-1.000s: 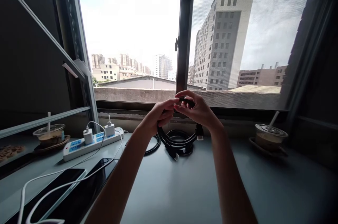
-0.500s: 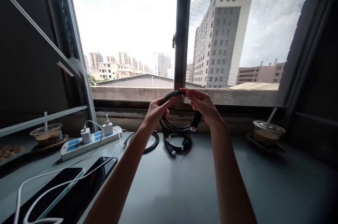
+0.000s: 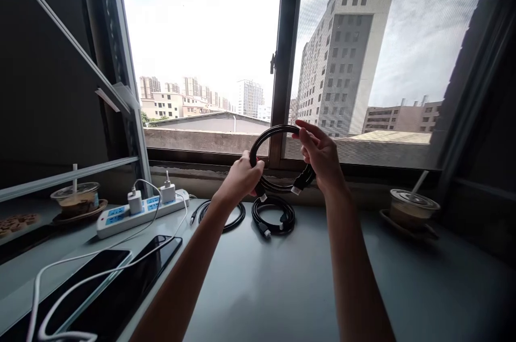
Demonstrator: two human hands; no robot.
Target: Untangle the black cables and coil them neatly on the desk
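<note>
Raised above the table is a coiled black cable [image 3: 278, 129], with two plug ends hanging at the lower part of its loop; they look like HDMI plugs. My left hand [image 3: 242, 174] is closed round the coil's left side. At the upper right of the loop, my right hand [image 3: 320, 152] grips the coil between thumb and fingers. Below, on the table, lies a second coiled black cable [image 3: 291, 222] with its light plug tips showing. Another black cable coil [image 3: 237, 225] rests left of it, partly hidden by my left forearm.
At the left, a white power strip [image 3: 143, 215] holds two chargers with white cords. The cords cross dark phone-like slabs [image 3: 133, 283]. Drink cups stand at the left [image 3: 76, 197] and right [image 3: 413, 207]. A window [image 3: 201, 35] and metal shelf frame [image 3: 131, 84] bound the table.
The held coil has been lifted and turned slightly, and my right hand has moved up and right. My left hand now wraps the coil's side. The view has shifted a little.
</note>
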